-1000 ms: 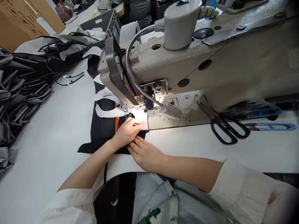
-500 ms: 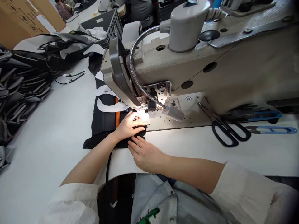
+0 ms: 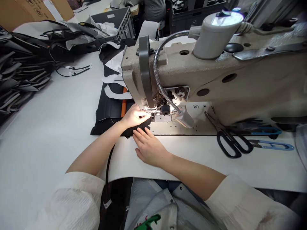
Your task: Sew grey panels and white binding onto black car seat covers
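My left hand (image 3: 134, 117) lies on the black fabric piece (image 3: 105, 126) beside the sewing machine's needle area (image 3: 153, 111). Its fingers are curled and the thumb presses against them, pointing at the presser foot. Whatever sits in that pinch is hidden. My right hand (image 3: 150, 147) rests flat with fingers stretched out, their tips on the fabric's near edge. An orange strip (image 3: 124, 103) runs across the black piece left of the machine head, and white curved flaps (image 3: 117, 92) lie on it further back.
Black-handled scissors (image 3: 230, 142) and blue thread snips (image 3: 273, 145) lie right of the machine bed. A flexible lamp (image 3: 184, 118) hangs by the needle. Stacked dark pieces (image 3: 21, 76) and cables (image 3: 76, 70) are at left. Behind are a grey crate (image 3: 120, 24) and another person (image 3: 154, 9).
The white ribbed piece seen under my left fingers no longer shows. My left hand's fingers have drawn in closer together. My right hand stays flat at the fabric edge; the camera view has shifted.
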`<state>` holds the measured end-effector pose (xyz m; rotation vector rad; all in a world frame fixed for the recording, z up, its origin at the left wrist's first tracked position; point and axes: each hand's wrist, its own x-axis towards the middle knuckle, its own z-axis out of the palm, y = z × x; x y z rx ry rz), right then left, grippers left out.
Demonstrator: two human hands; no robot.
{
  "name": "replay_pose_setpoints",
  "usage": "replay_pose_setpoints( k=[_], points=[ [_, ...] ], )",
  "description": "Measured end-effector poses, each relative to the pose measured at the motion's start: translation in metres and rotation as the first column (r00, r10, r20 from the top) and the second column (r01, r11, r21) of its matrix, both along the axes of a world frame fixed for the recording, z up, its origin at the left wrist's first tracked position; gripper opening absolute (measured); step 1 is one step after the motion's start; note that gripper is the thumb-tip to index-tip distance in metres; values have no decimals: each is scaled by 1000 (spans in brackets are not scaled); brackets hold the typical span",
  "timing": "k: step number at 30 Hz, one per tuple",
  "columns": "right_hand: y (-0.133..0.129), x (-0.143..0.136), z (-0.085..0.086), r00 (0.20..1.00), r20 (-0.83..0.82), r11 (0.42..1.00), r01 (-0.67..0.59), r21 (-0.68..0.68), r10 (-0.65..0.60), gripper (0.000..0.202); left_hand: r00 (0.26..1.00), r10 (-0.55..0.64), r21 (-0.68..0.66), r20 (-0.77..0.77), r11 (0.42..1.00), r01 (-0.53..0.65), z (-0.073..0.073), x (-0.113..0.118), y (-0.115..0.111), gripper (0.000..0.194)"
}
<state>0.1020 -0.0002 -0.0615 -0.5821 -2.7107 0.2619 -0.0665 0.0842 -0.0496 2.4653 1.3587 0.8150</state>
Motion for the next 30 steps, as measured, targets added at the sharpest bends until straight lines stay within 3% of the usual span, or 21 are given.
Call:
replay_pose_setpoints(
  k=[4,12,15,19,23,25,30],
  points=[
    [-1,2,1,1000,-7,1000,11,-2,-11,50,1000,-3,75,23,997,1,2,3,2,21],
    [0,1,3,1000,-4,1000,16,-16,-16,47,1000,0,86,6,996,0,-4,0,3,19],
    [-1,5,5,994,-100,999,-47,0,46,36,1000,19,123,22,992,-22,-8,-3,0,17],
    [-2,11,9,914,-375,987,-161,10,153,28,965,200,167,169,959,-228,-7,-10,-4,18],
    [-1,14,11,863,-470,979,-203,16,187,24,836,463,185,294,831,-525,-9,-19,-1,20],
    [-1,14,10,858,-464,972,-232,34,221,23,807,541,180,235,792,-583,-10,-20,3,27],
    [-1,13,9,840,-511,981,-190,36,182,24,735,654,108,-182,756,-646,-1,-8,13,56]
  ],
)
